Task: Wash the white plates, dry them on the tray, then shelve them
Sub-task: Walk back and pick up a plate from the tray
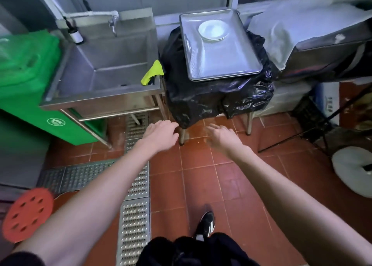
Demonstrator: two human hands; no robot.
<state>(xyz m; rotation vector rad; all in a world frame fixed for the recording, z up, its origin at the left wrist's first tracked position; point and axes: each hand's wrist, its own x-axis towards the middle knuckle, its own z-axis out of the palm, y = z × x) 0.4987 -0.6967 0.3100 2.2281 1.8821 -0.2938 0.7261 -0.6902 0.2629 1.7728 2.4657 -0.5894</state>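
Two bare hands reach forward mid-frame, left hand [161,131] and right hand [220,135] apart, fingers relaxed, holding nothing. White plates [213,30], seemingly a small stack, sit on the metal tray [221,64] at upper centre, right of the steel sink [104,78].

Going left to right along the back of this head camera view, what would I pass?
Green bin → steel sink with a tap → yellow cloth on its right rim → metal tray holding the white plates, atop a black-bagged stand → cloth-draped counter.
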